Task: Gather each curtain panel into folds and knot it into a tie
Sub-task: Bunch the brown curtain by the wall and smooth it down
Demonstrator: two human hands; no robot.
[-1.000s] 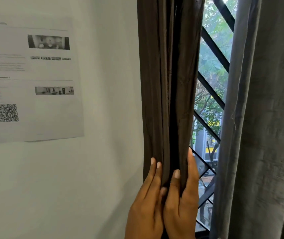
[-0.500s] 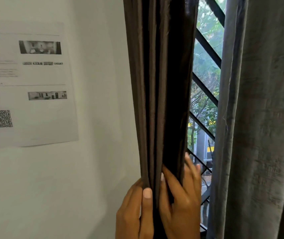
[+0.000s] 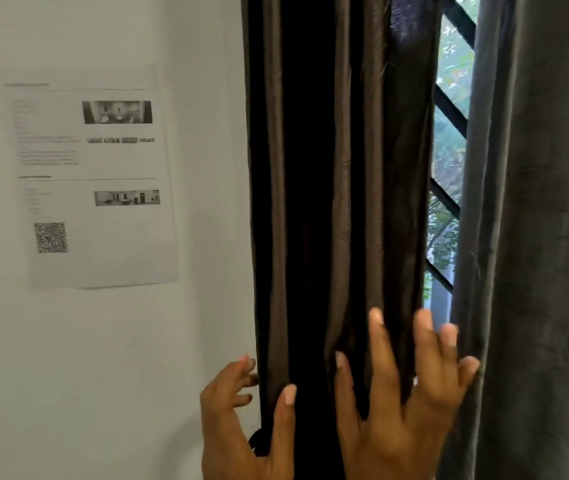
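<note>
Brown cloth hangs pinched at its near edge by the left hand (image 3: 241, 417), whose thumb presses the front of one fold while the other fingers curl behind the fabric beside the wall, so that hand has a light hold on the edge of the brown curtain panel (image 3: 338, 202). Just beside it, the right hand (image 3: 400, 410) lies spread flat against the same panel, fingers fanned wide and pointing up, pressing on the pleats rather than closing round them; its little finger reaches almost to the grey curtain panel (image 3: 546, 237), though whether it touches that cloth I cannot tell. Outward from the hands, the brown panel drops in several loose vertical folds between the white wall (image 3: 103, 358) and the window grille (image 3: 449, 109), through whose narrow gap green foliage shows. A printed sheet (image 3: 96, 181) with small pictures and a square code hangs on the wall well to the left. By my reading the task is at an early stage: the brown panel is partly drawn into folds but not yet bunched tight, and no knot appears anywhere in it. The grey panel looks untouched, hanging straight. What seems left is closing both hands round the gathered brown folds, tying them, then repeating everything on the grey one.
</note>
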